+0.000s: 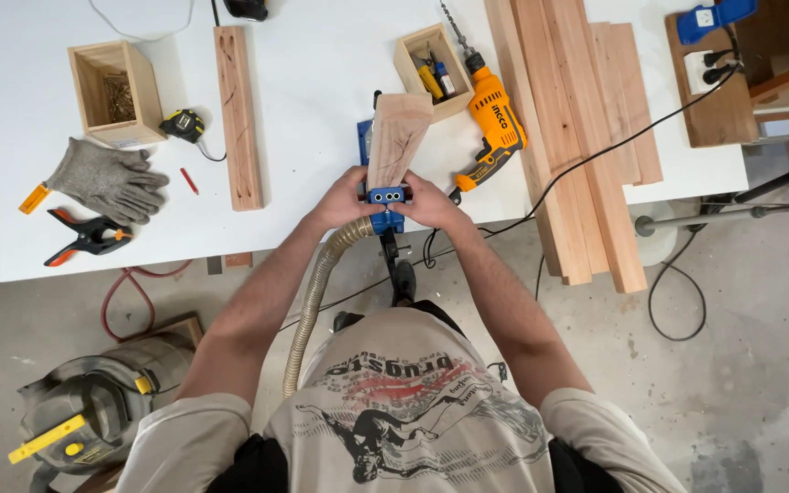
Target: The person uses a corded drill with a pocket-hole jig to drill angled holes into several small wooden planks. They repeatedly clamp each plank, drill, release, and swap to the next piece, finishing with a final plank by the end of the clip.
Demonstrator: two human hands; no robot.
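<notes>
A short wooden board (396, 137) stands upright in a blue drilling jig (385, 199) at the front edge of the white table (321, 82). My left hand (344, 199) grips the jig and the board's foot from the left. My right hand (431, 203) does the same from the right. A ribbed vacuum hose (317, 292) runs from the jig down toward the floor.
An orange corded drill (493, 123) lies right of the jig, beside a stack of long planks (577, 128). Two small wooden boxes (113, 91) (433, 68), a routed board (237, 114), tape measure (184, 125), grey gloves (107, 178), a clamp (89, 236) and a shop vacuum (93, 406) lie around.
</notes>
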